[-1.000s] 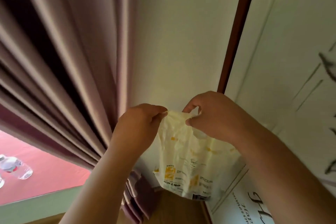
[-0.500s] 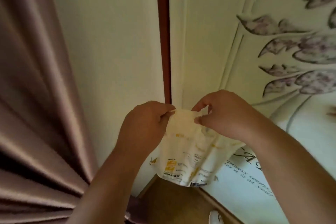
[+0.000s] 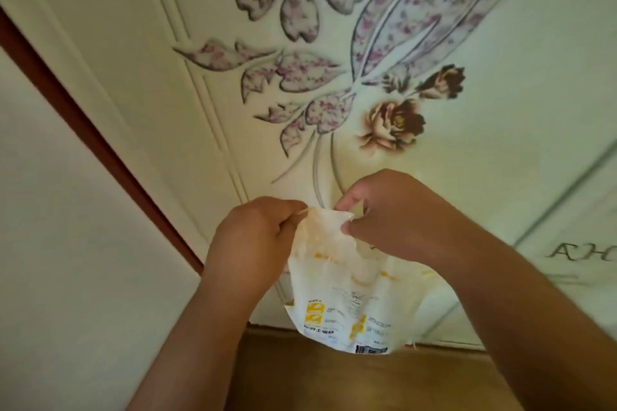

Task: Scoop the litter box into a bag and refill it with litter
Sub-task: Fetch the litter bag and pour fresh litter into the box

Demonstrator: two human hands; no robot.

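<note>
Head view, looking forward and down. In the lower centre of the frame a white plastic bag [image 3: 347, 304] hangs in the air, held at its crumpled top edge by both hands. The left hand [image 3: 253, 240] has its grip closed on the top left corner, fingers curled round the film. The right hand [image 3: 394, 213] pinches the top right corner between thumb and curled fingers. Both forearms rise from the bottom edge of the frame.

Printing on the bag: yellow square marks at the lower left, a line of dark characters beneath them too blurred to read, further small grey text, and a barcode patch [image 3: 371, 350] at the bottom edge.

Behind the bag stands a cream panel [image 3: 500, 110] with raised moulding lines, decorated with purple-speckled leaves and petals in the upper centre and a brown flower [image 3: 394, 125] at centre right. Dark letters reading "AH" [image 3: 581, 252] show at the right edge, cut off by the frame. A reddish-brown strip [image 3: 83, 123] runs diagonally at left, with a plain pale wall [image 3: 66, 260] beyond it. Brown floor [image 3: 334, 377] fills the bottom centre.
</note>
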